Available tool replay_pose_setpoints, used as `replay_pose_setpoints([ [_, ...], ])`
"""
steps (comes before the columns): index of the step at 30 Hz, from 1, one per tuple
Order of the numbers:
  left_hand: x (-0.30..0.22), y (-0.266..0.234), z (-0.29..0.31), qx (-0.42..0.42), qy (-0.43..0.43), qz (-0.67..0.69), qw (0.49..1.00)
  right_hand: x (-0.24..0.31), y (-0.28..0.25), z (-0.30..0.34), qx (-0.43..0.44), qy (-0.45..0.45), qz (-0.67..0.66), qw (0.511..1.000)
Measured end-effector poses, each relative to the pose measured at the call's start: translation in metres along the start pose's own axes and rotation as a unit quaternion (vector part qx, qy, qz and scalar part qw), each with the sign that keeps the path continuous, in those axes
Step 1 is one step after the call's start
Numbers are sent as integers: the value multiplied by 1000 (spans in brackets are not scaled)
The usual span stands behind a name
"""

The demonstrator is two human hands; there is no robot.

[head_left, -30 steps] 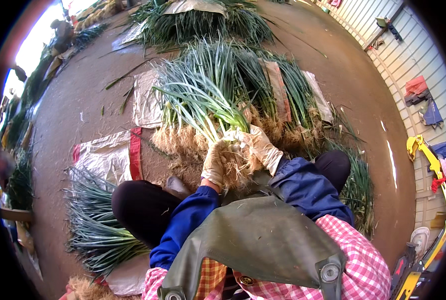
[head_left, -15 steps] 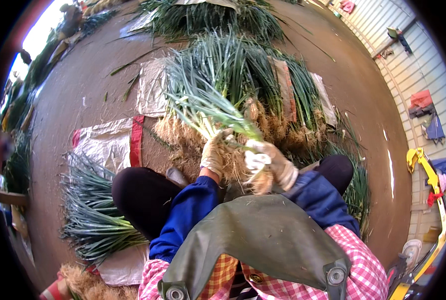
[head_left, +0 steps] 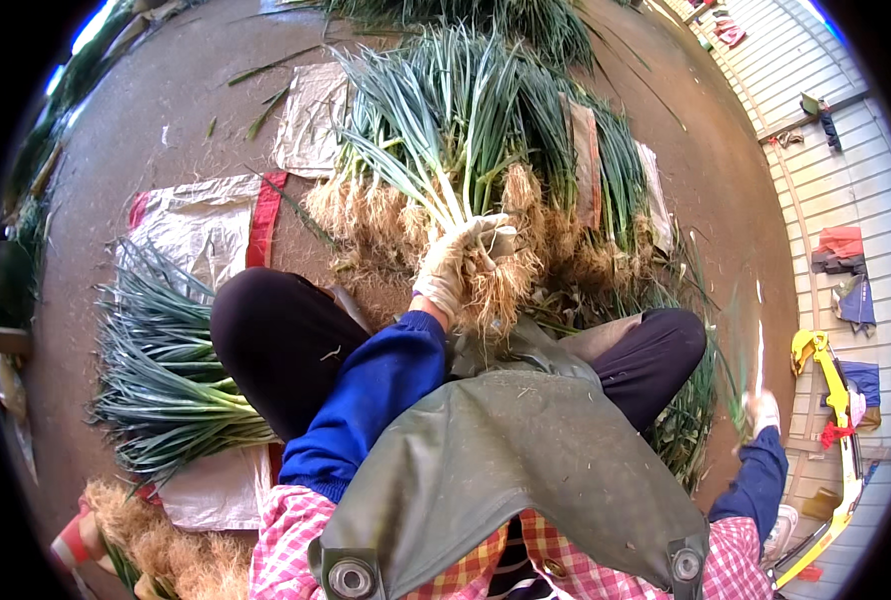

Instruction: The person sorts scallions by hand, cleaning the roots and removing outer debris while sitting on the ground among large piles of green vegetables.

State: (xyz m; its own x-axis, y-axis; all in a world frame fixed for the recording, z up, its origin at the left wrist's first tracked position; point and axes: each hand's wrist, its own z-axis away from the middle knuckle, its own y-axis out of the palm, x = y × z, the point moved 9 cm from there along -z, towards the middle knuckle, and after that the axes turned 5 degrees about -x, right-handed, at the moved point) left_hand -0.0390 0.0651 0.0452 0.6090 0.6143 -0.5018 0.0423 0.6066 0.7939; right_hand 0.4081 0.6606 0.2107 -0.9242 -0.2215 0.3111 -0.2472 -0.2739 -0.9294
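My left hand (head_left: pixel 458 265), in a pale glove, is closed round a bunch of green onions (head_left: pixel 448 200) between my knees. Their white stems and green leaves point away from me, and the tan roots (head_left: pixel 501 292) hang below the fist. Far out to the right, my gloved right hand (head_left: pixel 763 412) is blurred by motion. Smeared green onion leaves (head_left: pixel 738 372) stick out beside its closed-looking fingers. Just past my left hand lies a big pile of green onions (head_left: pixel 476 100), roots toward me.
Another green onion pile (head_left: pixel 166 370) lies at my left on a white sack with red edging (head_left: pixel 201 220). A root heap (head_left: pixel 191 550) sits at lower left. More onions (head_left: pixel 681 435) lie beside my right knee. A yellow metal frame (head_left: pixel 846 450) stands by the ribbed wall at right.
My right hand has moved from beside the left one far out to the right, with green onion leaves at it. My left hand has kept its bunch and shifted slightly up and right.
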Motion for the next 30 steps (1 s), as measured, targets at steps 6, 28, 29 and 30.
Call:
replay_pose_setpoints([
  [6,-1,-3,12,4,4,-22,1000,384,198,217,306,-310,-337,835],
  [28,17,-17,-9,-30,22,-187,982,423,442,281,527,-45,-533,660],
  [29,10,-4,-7,-31,29,-188,981,405,435,247,402,-114,-399,816],
  [30,11,-5,-10,-54,29,-205,977,399,427,226,330,-145,-364,859],
])
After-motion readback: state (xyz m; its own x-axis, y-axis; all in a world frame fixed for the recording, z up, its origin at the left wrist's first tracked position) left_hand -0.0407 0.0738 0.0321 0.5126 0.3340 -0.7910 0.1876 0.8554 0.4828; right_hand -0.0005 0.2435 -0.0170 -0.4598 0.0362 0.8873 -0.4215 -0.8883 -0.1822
